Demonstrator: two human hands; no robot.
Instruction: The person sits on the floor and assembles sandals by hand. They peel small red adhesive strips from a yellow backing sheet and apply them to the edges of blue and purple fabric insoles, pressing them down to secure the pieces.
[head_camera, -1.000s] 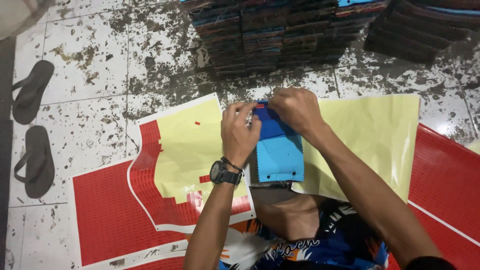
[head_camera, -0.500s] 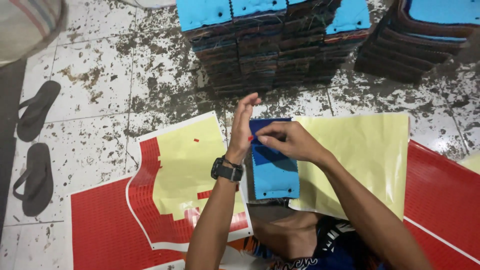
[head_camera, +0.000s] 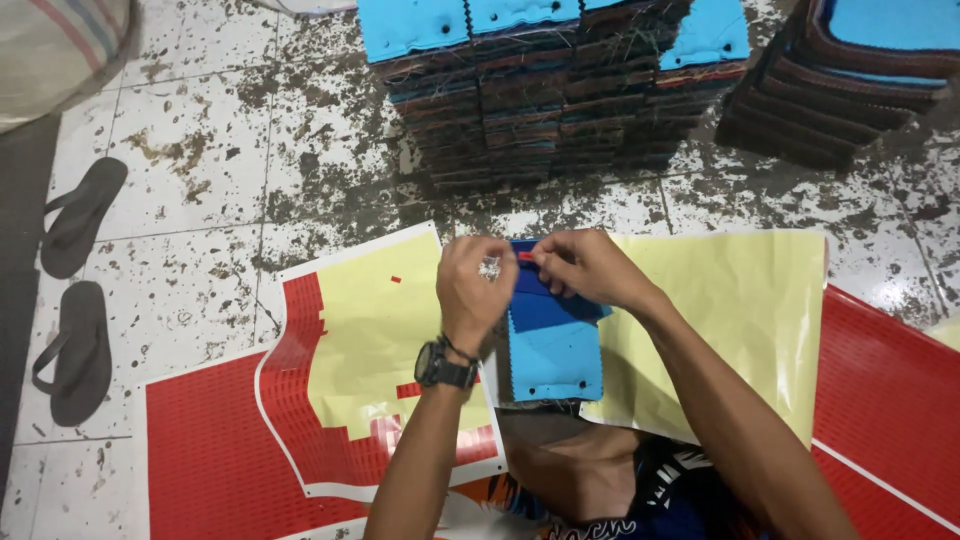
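A light blue rectangular foam piece (head_camera: 555, 355) with a darker blue upper part rests on my knee. My left hand (head_camera: 474, 285), with a black wristwatch on the wrist, pinches at its top left edge. My right hand (head_camera: 585, 268) holds a small red sticker (head_camera: 526, 257) against the top of the piece. A sheet of red stickers on yellow backing (head_camera: 375, 330) lies on the floor under my left arm. A second yellow backing sheet (head_camera: 745, 310) lies under my right arm.
Tall stacks of blue-topped foam pieces (head_camera: 540, 90) stand ahead on the stained tile floor, with another dark stack (head_camera: 850, 80) at the right. A pair of dark flip-flops (head_camera: 75, 290) lies at the left. A striped sack (head_camera: 55, 45) fills the top left corner.
The view has tilted up, so the stacks show more. My right hand has brought a small red sticker to the top of the blue piece, and my left hand has closed in beside it.
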